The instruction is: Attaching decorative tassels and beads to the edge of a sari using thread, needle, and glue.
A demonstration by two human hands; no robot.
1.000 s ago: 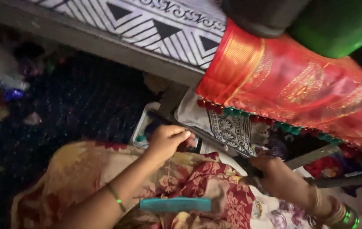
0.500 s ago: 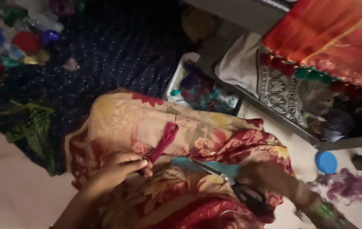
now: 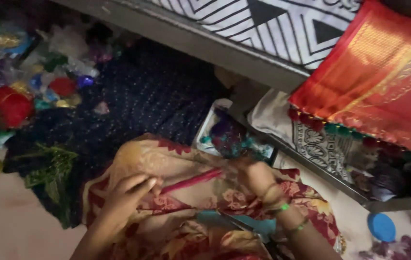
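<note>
Your left hand (image 3: 127,193) pinches one end of a thin red strip of cloth (image 3: 191,181), fingers closed on it, and your right hand (image 3: 258,177) grips the other end, so the strip runs taut between them over the cream-and-maroon floral fabric (image 3: 176,163) on your lap. Teal-handled scissors (image 3: 244,224) lie on that fabric just below your right wrist. Dark sequinned cloth (image 3: 138,96) spreads beyond, a glossy red-gold sari (image 3: 378,82) hangs at right.

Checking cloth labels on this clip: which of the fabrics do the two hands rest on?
The beige, red-flowered cloth in the lap, under the left hand and right hand; the dark navy cloth lies beyond, untouched.
</note>
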